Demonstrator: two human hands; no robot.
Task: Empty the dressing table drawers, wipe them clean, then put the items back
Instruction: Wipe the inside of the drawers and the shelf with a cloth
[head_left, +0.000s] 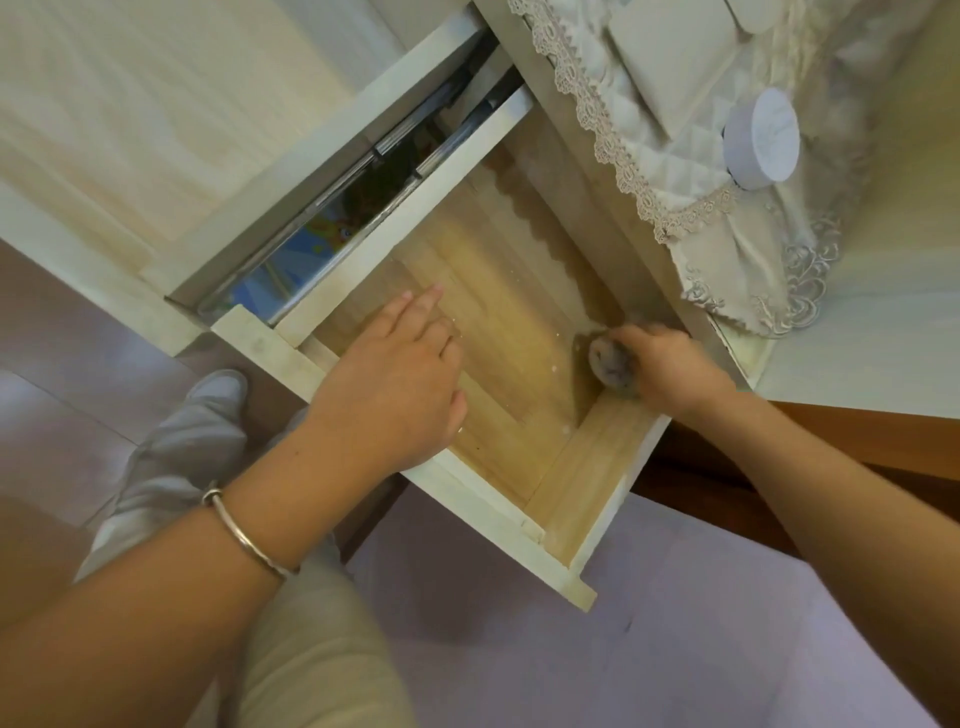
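Pale floor (727, 623) lies under the drawer (597, 467), which is pulled far out of the desk and holds only some small white specks. Your right hand (670, 364), a little blurred, is curled round a grey cloth (610, 364) and presses it on the bottom near the side wall, just below the lace cover (675, 171). Your left hand (395, 384) lies flat on the bottom with straight fingers, well apart from the cloth. Press this hand down so that the drawer does not slide. Draw the cloth toward your left hand in long strokes and collect the specks between both hands. Do not forget the walls.
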